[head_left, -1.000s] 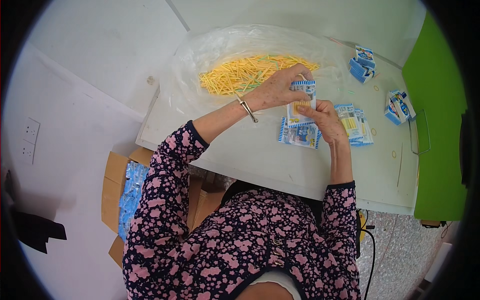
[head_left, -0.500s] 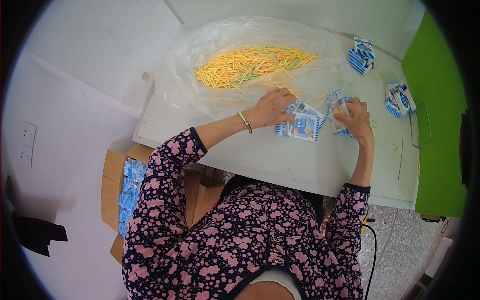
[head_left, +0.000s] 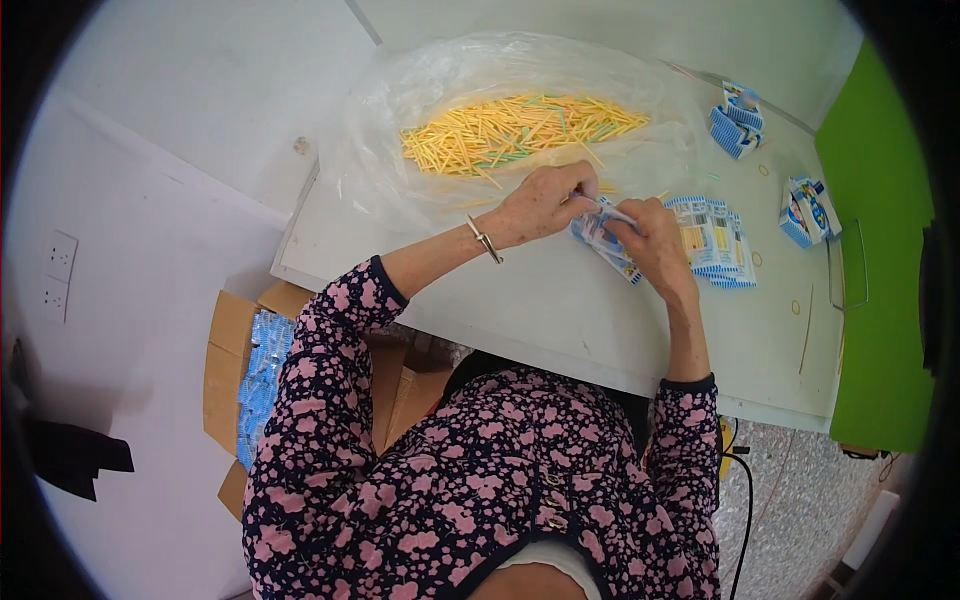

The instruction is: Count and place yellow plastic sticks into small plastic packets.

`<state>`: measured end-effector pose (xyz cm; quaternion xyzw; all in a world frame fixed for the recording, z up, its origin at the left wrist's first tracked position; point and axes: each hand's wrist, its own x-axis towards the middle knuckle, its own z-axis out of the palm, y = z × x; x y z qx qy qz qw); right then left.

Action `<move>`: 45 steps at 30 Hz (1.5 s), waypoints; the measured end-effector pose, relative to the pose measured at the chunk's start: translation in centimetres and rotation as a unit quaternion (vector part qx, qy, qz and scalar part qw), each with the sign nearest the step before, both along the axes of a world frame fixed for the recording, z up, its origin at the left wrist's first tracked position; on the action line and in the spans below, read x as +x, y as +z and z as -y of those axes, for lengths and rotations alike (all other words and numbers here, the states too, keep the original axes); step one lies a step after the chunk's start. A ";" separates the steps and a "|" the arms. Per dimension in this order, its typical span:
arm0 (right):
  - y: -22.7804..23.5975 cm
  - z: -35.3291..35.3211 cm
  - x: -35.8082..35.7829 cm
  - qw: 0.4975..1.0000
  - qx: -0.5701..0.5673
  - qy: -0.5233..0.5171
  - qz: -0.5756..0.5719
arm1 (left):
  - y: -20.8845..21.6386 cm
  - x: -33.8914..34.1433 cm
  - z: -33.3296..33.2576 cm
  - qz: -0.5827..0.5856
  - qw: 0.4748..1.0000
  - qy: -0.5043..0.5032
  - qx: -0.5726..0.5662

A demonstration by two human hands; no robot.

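My left hand (head_left: 548, 205) and my right hand (head_left: 656, 245) meet over the table, both pinching the top edge of a small clear-and-blue plastic packet (head_left: 603, 212). Fingers cover most of that packet, so its contents cannot be made out. Below it lie blue-and-white packets (head_left: 618, 258), partly hidden by my right hand. To the right of that hand, a fanned row of packets with blue striped edges (head_left: 722, 243) rests flat, with pale yellow sticks showing through. Beyond my hands, a heap of thin yellow, orange and green sticks (head_left: 520, 130) sits on a clear plastic sheet (head_left: 375, 165).
Blue-and-white striped small boxes stand at the far right (head_left: 736, 132) and beside a green panel (head_left: 808, 212). The green panel (head_left: 875, 260) borders the table. Rubber bands and a thin stick (head_left: 806, 330) lie nearby. A carton (head_left: 228, 350) of blue packets stands at lower left.
My right hand has left a stick-filled packet on the right-hand row and moved left to my left hand. Both hands now grip one packet, raised off the others.
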<state>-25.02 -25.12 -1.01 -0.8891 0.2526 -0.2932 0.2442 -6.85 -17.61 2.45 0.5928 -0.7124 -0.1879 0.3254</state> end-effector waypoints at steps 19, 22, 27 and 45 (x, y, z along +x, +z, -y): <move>-0.2 1.3 -0.5 0.971 0.119 -0.054 0.199 | -0.7 2.4 -0.3 0.081 0.984 -0.024 0.160; 2.1 0.7 -0.9 0.968 0.210 -0.005 0.136 | -0.1 2.1 -0.4 0.064 0.995 0.024 -0.073; 2.1 -1.0 0.5 0.942 0.307 0.064 0.116 | 0.8 0.4 -0.5 -0.029 0.998 -0.002 -0.048; -2.0 -1.1 2.3 0.947 0.301 0.085 0.069 | -0.4 7.0 2.7 -0.022 0.996 -0.060 -0.059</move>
